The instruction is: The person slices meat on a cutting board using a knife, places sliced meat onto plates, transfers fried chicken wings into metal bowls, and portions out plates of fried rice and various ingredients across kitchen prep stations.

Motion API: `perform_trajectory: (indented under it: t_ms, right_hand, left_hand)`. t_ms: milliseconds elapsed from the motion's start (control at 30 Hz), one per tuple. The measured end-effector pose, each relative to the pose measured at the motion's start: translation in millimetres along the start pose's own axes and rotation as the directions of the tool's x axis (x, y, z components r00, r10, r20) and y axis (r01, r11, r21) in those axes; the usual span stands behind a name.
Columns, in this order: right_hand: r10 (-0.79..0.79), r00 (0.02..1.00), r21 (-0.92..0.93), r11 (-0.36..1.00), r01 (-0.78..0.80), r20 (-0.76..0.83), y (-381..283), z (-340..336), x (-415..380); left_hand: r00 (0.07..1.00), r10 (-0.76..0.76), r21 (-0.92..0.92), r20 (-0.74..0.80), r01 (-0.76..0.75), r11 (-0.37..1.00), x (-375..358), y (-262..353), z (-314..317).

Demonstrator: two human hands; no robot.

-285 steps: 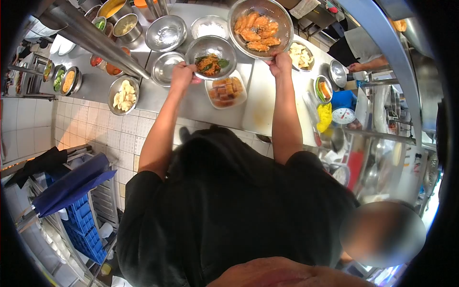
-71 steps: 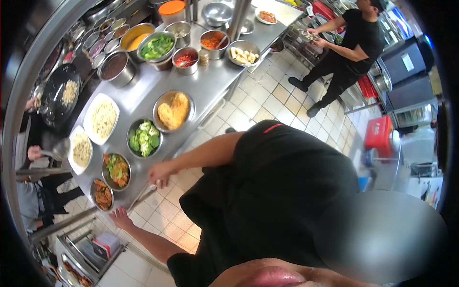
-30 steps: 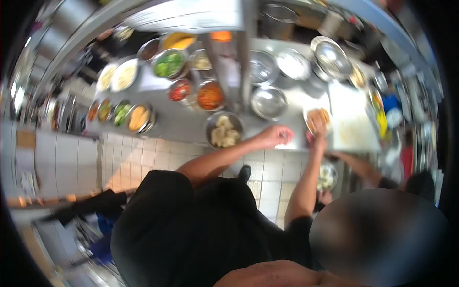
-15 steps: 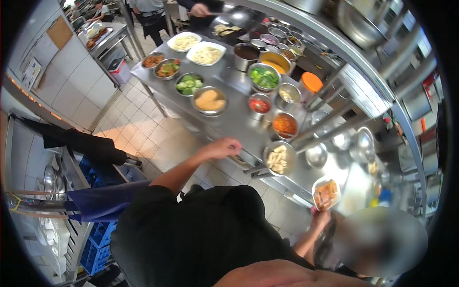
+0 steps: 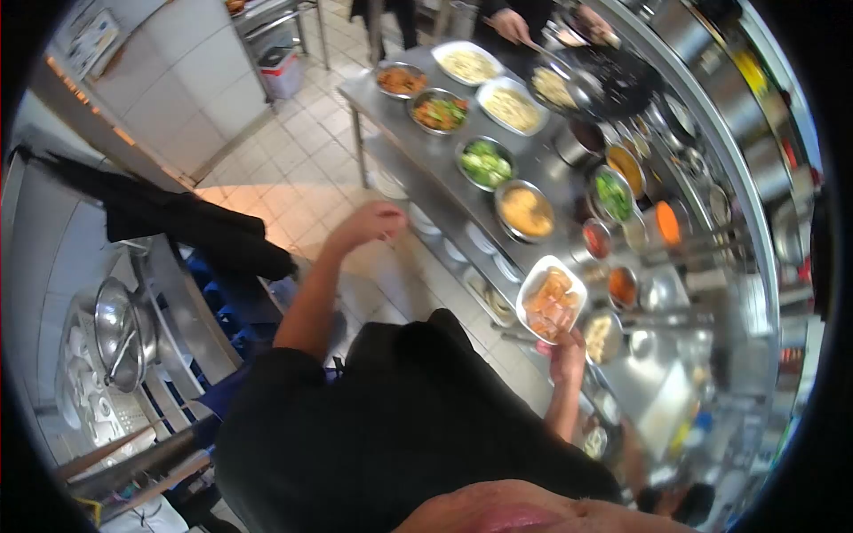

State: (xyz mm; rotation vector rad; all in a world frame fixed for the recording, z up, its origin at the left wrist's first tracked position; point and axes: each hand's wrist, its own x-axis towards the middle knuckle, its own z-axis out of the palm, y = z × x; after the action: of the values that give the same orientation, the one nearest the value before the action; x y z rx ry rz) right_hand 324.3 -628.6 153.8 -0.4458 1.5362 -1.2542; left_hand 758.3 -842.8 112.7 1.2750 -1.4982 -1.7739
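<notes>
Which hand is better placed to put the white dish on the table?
Probably the right hand: its fingers hold the dish by one end, near the edge of the table. The left hand is farther from both, with nothing visible in it.

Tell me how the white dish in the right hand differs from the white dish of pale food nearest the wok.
The held dish is up in the right hand; the dish near the wok rests on the counter. The held dish contains chunky orange pieces, while the dish near the wok has pale, finer-looking food. Both are white with rounded corners.
</notes>
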Motion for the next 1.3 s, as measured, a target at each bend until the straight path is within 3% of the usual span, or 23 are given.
perform_trajectory:
  t_ms: [67,200,333,533,700,767,833,933,1300]
  right_hand:
    - [0.041,0.982,-0.052,0.998,-0.032,0.186,1,59,25]
    - [0.089,0.922,-0.165,0.986,-0.028,0.377,-3,197,70]
    - [0.168,0.812,-0.285,0.959,-0.002,0.559,-4,324,125]
    - [0.202,0.675,-0.252,0.967,-0.024,0.71,-4,509,204]
    - [0.189,0.631,-0.253,0.967,0.012,0.752,-15,659,249]
    - [0.158,0.634,-0.222,0.975,0.022,0.757,-16,717,264]
    - [0.161,0.634,-0.231,0.973,0.029,0.757,-17,772,284]
    - [0.174,0.668,-0.248,0.969,0.016,0.723,-23,848,313]
    - [0.153,0.765,-0.225,0.974,-0.011,0.626,-54,1045,436]
  left_hand:
    - [0.994,-0.017,-0.018,0.106,0.019,1.0,-7,8,-23]
    - [0.972,-0.054,-0.027,0.229,0.062,0.998,-3,8,-79]
    - [0.987,-0.079,-0.175,0.136,0.103,0.979,3,9,-163]
    - [0.981,-0.133,-0.376,-0.143,0.071,0.924,-2,32,-264]
    - [0.903,-0.148,-0.433,-0.403,-0.046,0.9,34,20,-357]
    - [0.883,-0.064,-0.406,-0.465,-0.148,0.902,57,12,-405]
    - [0.858,-0.109,-0.424,-0.501,-0.134,0.896,80,22,-453]
    - [0.85,-0.09,-0.445,-0.519,-0.179,0.878,118,23,-531]
    - [0.891,-0.227,-0.395,-0.393,0.059,0.917,279,48,-756]
